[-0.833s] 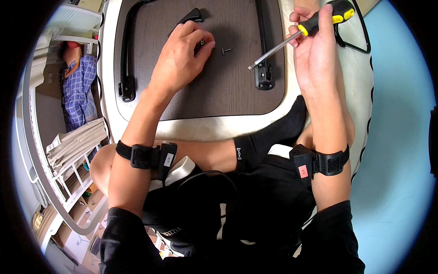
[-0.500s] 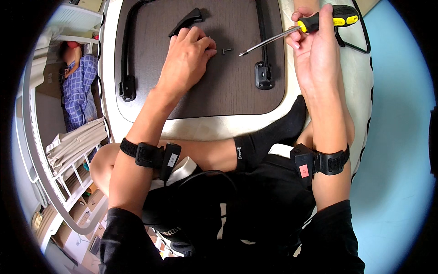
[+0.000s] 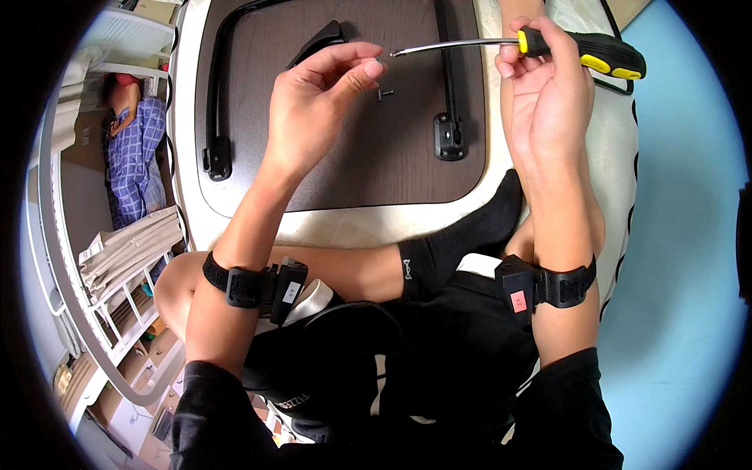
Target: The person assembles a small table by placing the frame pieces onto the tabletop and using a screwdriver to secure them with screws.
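Observation:
My right hand grips a black-and-yellow screwdriver, its long metal shaft pointing left over a dark wood-grain board. Just left of the tip, my left hand is closed in a pinch on a tiny screw, mostly hidden by the fingertips. Below that pinch, loose screws lie on the board. A black curved plastic piece rests beyond my left hand, partly covered by it.
Black tube legs run along the board's left and right sides, ending in black brackets. The board lies on a pale padded surface before my crossed legs. At far left, a person in checked trousers is beyond a white rail.
My left hand has lifted off the board with the screw, and its pinch now faces the screwdriver tip. The screwdriver has swung nearly level, its tip raised and moved left.

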A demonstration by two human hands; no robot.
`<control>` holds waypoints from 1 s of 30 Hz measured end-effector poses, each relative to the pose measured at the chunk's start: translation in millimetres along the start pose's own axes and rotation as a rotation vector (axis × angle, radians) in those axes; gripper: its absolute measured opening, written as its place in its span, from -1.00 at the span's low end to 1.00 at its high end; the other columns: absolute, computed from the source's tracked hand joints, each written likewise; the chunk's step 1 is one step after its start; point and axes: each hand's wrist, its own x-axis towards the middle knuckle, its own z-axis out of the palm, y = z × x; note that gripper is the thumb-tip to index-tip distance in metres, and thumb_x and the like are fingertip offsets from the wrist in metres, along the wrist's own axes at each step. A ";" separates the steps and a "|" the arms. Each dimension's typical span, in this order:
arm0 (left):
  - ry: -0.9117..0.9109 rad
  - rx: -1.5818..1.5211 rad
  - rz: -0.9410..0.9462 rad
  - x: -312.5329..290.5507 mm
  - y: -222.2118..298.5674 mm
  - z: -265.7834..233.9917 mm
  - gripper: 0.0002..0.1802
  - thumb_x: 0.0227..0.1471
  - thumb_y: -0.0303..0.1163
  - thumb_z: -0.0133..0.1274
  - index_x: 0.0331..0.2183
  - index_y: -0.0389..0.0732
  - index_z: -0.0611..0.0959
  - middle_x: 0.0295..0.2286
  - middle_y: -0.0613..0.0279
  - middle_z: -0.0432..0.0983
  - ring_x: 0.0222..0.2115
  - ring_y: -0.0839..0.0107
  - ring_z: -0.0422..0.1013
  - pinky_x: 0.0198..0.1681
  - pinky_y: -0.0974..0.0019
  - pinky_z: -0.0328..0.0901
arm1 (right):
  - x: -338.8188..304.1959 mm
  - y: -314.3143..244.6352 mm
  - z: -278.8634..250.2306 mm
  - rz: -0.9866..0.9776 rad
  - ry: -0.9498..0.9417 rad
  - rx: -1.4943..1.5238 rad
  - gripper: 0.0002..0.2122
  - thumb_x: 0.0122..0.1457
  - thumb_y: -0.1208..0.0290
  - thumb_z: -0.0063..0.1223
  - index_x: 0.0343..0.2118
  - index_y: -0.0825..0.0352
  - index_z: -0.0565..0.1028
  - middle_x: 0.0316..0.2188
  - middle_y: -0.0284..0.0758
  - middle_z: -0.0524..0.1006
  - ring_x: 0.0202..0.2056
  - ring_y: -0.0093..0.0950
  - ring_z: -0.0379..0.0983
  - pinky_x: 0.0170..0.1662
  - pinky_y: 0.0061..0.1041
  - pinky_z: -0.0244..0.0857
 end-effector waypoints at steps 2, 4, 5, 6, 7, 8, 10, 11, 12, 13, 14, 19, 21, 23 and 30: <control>0.006 -0.035 0.007 0.4 -1.6 -0.8 -0.74 0.06 -0.41 0.17 -0.19 -0.30 0.66 -0.36 0.24 0.60 -0.34 0.57 0.48 -0.17 0.51 0.38 | 0.1 -1.5 -1.4 -0.011 -0.010 -0.006 -0.81 0.20 0.42 -0.01 -0.31 0.49 0.43 -0.35 -0.19 0.49 -0.46 -0.47 0.35 -0.38 -0.51 0.22; -0.008 -0.034 0.015 -0.8 -0.3 0.0 -0.74 0.06 -0.42 0.16 -0.18 -0.31 0.66 -0.35 0.22 0.61 -0.33 0.55 0.49 -0.16 0.50 0.39 | -0.5 -1.1 -1.6 -0.013 -0.022 -0.009 -0.82 0.20 0.42 -0.02 -0.32 0.48 0.43 -0.36 -0.19 0.48 -0.46 -0.47 0.34 -0.39 -0.51 0.22; -0.016 -0.034 0.019 -1.3 0.6 0.5 -0.74 0.07 -0.42 0.16 -0.18 -0.31 0.65 -0.35 0.21 0.61 -0.32 0.54 0.49 -0.16 0.49 0.39 | -1.1 0.1 -0.9 -0.009 -0.030 -0.009 -0.82 0.20 0.42 -0.02 -0.32 0.48 0.43 -0.37 -0.20 0.48 -0.47 -0.47 0.34 -0.39 -0.51 0.21; -0.027 -0.043 0.024 -1.4 1.4 1.2 -0.74 0.07 -0.42 0.16 -0.18 -0.31 0.65 -0.35 0.21 0.61 -0.32 0.53 0.49 -0.16 0.49 0.39 | -1.6 1.1 -0.3 -0.006 -0.037 -0.009 -0.82 0.20 0.42 -0.02 -0.32 0.48 0.42 -0.37 -0.20 0.48 -0.47 -0.47 0.33 -0.39 -0.51 0.21; -0.038 -0.052 0.029 -1.6 2.4 1.9 -0.74 0.07 -0.42 0.16 -0.18 -0.32 0.65 -0.35 0.20 0.61 -0.32 0.53 0.49 -0.16 0.49 0.40 | -2.0 1.6 0.2 -0.004 -0.046 -0.001 -0.82 0.20 0.42 -0.03 -0.31 0.48 0.42 -0.36 -0.20 0.48 -0.46 -0.47 0.33 -0.39 -0.51 0.21; -0.050 -0.060 0.034 -1.7 2.9 2.4 -0.74 0.07 -0.43 0.15 -0.18 -0.32 0.65 -0.35 0.20 0.61 -0.32 0.53 0.49 -0.16 0.48 0.40 | -2.4 1.9 0.6 -0.002 -0.055 0.007 -0.82 0.20 0.42 -0.03 -0.31 0.48 0.42 -0.35 -0.20 0.47 -0.46 -0.47 0.32 -0.39 -0.51 0.20; -0.062 -0.045 0.047 -2.4 2.5 1.7 -0.75 0.07 -0.43 0.15 -0.19 -0.33 0.66 -0.35 0.20 0.61 -0.31 0.53 0.49 -0.16 0.49 0.40 | -2.4 2.5 0.1 -0.001 -0.077 0.014 -0.82 0.21 0.43 -0.04 -0.30 0.48 0.42 -0.33 -0.19 0.47 -0.45 -0.48 0.32 -0.38 -0.52 0.19; -0.069 -0.037 0.053 -2.8 2.2 1.5 -0.75 0.07 -0.42 0.15 -0.19 -0.33 0.66 -0.35 0.20 0.61 -0.31 0.54 0.49 -0.16 0.49 0.40 | -1.9 3.0 -0.6 -0.003 -0.090 0.013 -0.83 0.21 0.43 -0.04 -0.30 0.48 0.42 -0.32 -0.19 0.46 -0.44 -0.48 0.31 -0.37 -0.53 0.19; -0.071 -0.026 0.056 -3.1 1.9 1.6 -0.75 0.07 -0.42 0.15 -0.19 -0.33 0.66 -0.35 0.20 0.61 -0.31 0.54 0.49 -0.16 0.49 0.40 | -1.7 3.3 -1.2 -0.006 -0.102 0.012 -0.83 0.21 0.43 -0.05 -0.30 0.48 0.41 -0.31 -0.18 0.46 -0.44 -0.49 0.31 -0.37 -0.53 0.18; -0.076 -0.017 0.059 -3.3 1.6 2.4 -0.75 0.07 -0.42 0.15 -0.20 -0.32 0.66 -0.35 0.21 0.62 -0.32 0.55 0.49 -0.17 0.49 0.40 | -2.9 0.1 2.5 0.000 -0.086 -0.033 -0.84 0.23 0.39 -0.05 -0.31 0.41 0.41 -0.35 -0.26 0.44 -0.48 -0.54 0.30 -0.42 -0.58 0.17; -0.081 -0.007 0.062 -3.5 1.3 3.2 -0.75 0.06 -0.41 0.15 -0.20 -0.32 0.66 -0.36 0.21 0.62 -0.32 0.55 0.49 -0.18 0.50 0.40 | -4.9 -5.5 10.1 0.005 -0.069 -0.077 -0.86 0.25 0.36 -0.05 -0.32 0.34 0.41 -0.40 -0.33 0.41 -0.52 -0.59 0.29 -0.47 -0.62 0.16; -0.131 0.156 0.084 -7.6 2.3 6.2 -0.78 0.06 -0.42 0.16 -0.22 -0.30 0.67 -0.37 0.24 0.62 -0.33 0.57 0.48 -0.21 0.51 0.40 | -6.7 -6.1 10.2 -0.026 -0.102 -0.117 -0.94 0.23 0.45 -0.03 -0.32 0.30 0.43 -0.42 -0.38 0.40 -0.53 -0.65 0.30 -0.51 -0.66 0.17; -0.129 0.121 0.058 -9.1 1.4 7.6 -0.79 0.06 -0.43 0.16 -0.23 -0.30 0.67 -0.38 0.25 0.61 -0.33 0.57 0.48 -0.21 0.51 0.40 | -7.1 -6.4 8.5 -0.055 -0.191 -0.134 -0.95 0.23 0.46 -0.02 -0.33 0.30 0.43 -0.42 -0.37 0.41 -0.52 -0.65 0.30 -0.49 -0.66 0.18; -0.117 0.019 0.010 -8.8 1.5 10.6 -0.80 0.06 -0.44 0.16 -0.24 -0.30 0.67 -0.37 0.25 0.61 -0.33 0.57 0.48 -0.21 0.50 0.40 | -5.6 -7.9 5.5 -0.063 -0.197 -0.115 -0.95 0.23 0.45 -0.02 -0.33 0.30 0.43 -0.42 -0.38 0.41 -0.52 -0.66 0.29 -0.49 -0.67 0.17; -0.041 -0.154 -0.035 -10.4 8.0 26.1 -0.78 0.05 -0.47 0.17 -0.23 -0.34 0.64 -0.34 0.16 0.61 -0.33 0.53 0.49 -0.17 0.49 0.40 | -8.0 -26.0 12.0 -0.022 -0.183 0.017 -0.94 0.22 0.46 -0.03 -0.38 0.30 0.43 -0.43 -0.38 0.41 -0.53 -0.68 0.27 -0.50 -0.71 0.14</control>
